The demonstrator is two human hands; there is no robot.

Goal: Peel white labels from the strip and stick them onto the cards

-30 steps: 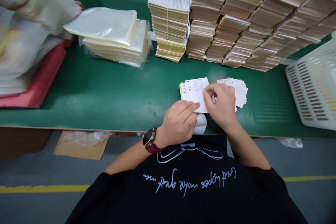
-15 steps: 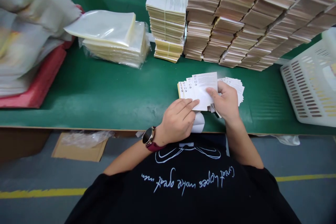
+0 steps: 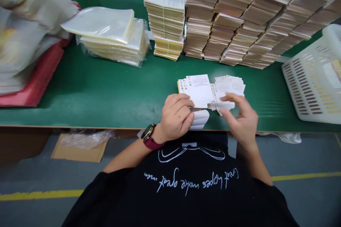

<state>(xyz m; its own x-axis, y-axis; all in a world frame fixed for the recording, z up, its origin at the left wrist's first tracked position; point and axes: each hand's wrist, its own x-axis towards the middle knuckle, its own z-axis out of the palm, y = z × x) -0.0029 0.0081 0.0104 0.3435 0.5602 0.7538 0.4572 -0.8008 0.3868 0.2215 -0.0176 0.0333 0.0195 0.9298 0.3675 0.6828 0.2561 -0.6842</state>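
Note:
My left hand [image 3: 177, 117] lies at the lower left corner of a fanned set of white printed cards [image 3: 198, 90], its fingers wrapped over the near edge. Yellow shows at the set's left side. Just right of it, a looser pile of white printed slips [image 3: 231, 86] rests on the green table. My right hand [image 3: 241, 117] is over the near side of that pile, thumb and fingers apart with nothing between them. Below the cards, beside my left hand, is a white rounded paper piece [image 3: 200, 118].
Tall stacks of cards [image 3: 229, 32] stand along the back, with a banded stack [image 3: 166, 17] at their left. Clear bags [image 3: 112, 35] lie farther left, near a red tray [image 3: 46, 74] of packets. A white perforated basket [image 3: 311, 81] is at the right.
My right hand has let go of the fanned cards and moved right and down, its fingers now apart. My left hand has shifted slightly left, and more of the white rounded piece shows.

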